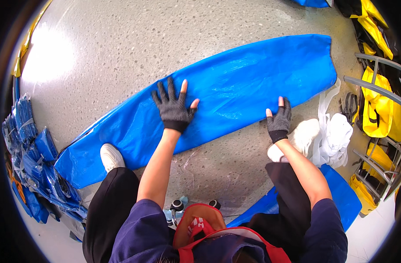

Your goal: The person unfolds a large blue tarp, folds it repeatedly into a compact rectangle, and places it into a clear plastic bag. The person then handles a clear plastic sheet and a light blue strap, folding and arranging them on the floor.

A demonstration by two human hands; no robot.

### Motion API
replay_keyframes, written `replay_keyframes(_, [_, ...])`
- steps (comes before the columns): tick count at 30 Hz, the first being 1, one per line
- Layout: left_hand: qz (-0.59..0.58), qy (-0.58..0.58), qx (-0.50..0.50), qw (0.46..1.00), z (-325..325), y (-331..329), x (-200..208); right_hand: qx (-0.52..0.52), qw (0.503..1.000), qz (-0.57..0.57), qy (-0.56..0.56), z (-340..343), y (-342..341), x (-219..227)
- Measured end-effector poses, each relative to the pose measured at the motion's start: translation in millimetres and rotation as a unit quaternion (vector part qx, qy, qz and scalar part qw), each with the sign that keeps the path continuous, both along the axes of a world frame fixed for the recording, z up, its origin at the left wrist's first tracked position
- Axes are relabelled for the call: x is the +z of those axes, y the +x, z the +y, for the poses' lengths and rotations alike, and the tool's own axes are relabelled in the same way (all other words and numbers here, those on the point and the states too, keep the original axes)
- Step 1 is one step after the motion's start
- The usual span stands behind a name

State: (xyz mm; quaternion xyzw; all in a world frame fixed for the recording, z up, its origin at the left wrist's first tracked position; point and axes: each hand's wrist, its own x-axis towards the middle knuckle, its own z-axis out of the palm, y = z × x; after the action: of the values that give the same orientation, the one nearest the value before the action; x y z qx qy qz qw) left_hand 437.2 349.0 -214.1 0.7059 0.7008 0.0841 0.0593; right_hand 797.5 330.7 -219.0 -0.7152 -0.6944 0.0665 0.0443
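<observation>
A long blue sheet of glossy, plastic-like material [253, 70] lies folded flat on the floor, stretching from lower left to upper right. My left hand [173, 105], in a dark grey knit glove with thumb and forefinger tips bare, rests spread on the sheet's middle. Near the sheet's lower right edge is my right hand [279, 117], gloved the same way, its fingers stretched out and touching the sheet. Neither hand holds anything. My left white shoe [112, 157] stands at the sheet's lower left edge.
Packed blue bundles in clear wrap [27, 127] lie at the left. White crumpled plastic and straps [334, 140] sit beside my right shoe [299, 138]. At the right stand yellow bags [376, 103] and grey metal racks [380, 59]. Another blue piece [341, 193] lies behind my right leg.
</observation>
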Motion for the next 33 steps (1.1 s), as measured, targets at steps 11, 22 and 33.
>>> replay_keyframes(11, [-0.018, 0.015, 0.007, 1.0, -3, -14, -14, -0.477, 0.55, 0.683, 0.064, 14, -36, 3])
replay_keyframes(22, [-0.061, -0.249, -0.307, 0.917, 77, -108, 61, 0.164, 0.942, 0.262, 0.129, -89, -334, 139])
replay_keyframes(33, [-0.121, -0.229, 0.016, 0.966, -316, -697, 135, 0.558, 0.829, 0.039, -0.012, -149, -527, 54])
